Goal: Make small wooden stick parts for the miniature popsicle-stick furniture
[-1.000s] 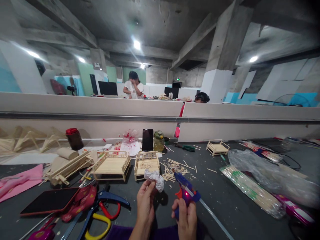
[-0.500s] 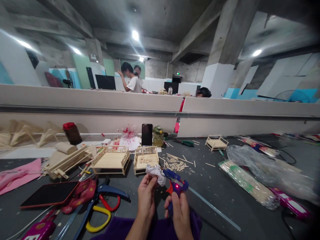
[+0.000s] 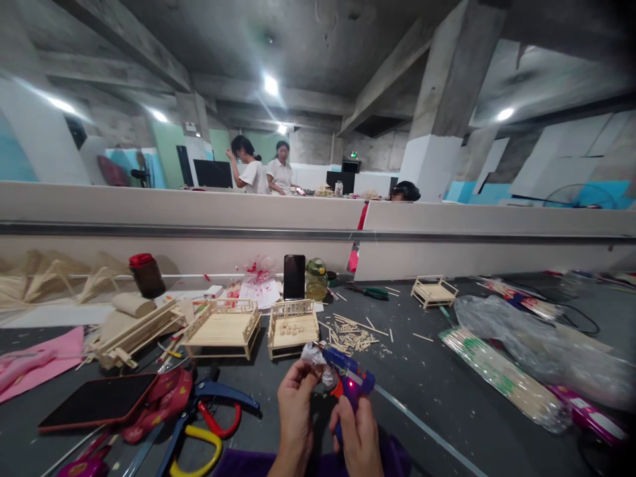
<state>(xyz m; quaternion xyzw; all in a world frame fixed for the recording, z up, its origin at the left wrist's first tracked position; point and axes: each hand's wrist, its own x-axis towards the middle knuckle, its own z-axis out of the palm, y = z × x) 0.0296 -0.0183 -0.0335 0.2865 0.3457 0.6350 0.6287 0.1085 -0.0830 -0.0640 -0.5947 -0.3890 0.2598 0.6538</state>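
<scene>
My left hand (image 3: pixel 297 404) pinches a crumpled white tissue (image 3: pixel 314 356) against the nozzle end of a blue glue gun (image 3: pixel 342 364). Around the glue gun's handle my right hand (image 3: pixel 355 427) is closed; a red light glows on its body, and a clear glue stick (image 3: pixel 422 424) trails from its back toward the lower right. Just beyond the hands stands a small wooden model bed (image 3: pixel 293 329) with little round pieces on it. A second, wider model bed (image 3: pixel 222 326) is to its left. Loose cut sticks (image 3: pixel 352 334) lie in a pile right of them.
Scissors with red and yellow handles (image 3: pixel 196 450) and a phone (image 3: pixel 99 399) lie at left. A bag of sticks (image 3: pixel 501 377) and a magenta glue gun (image 3: pixel 586 414) lie at right. A white partition (image 3: pixel 199 248) closes off the back, with people beyond.
The scene has shifted slightly downward in view. The tissue and my left hand are a little closer to the glue gun, the tissue now wrapped nearer its nozzle. People beyond the partition have moved.
</scene>
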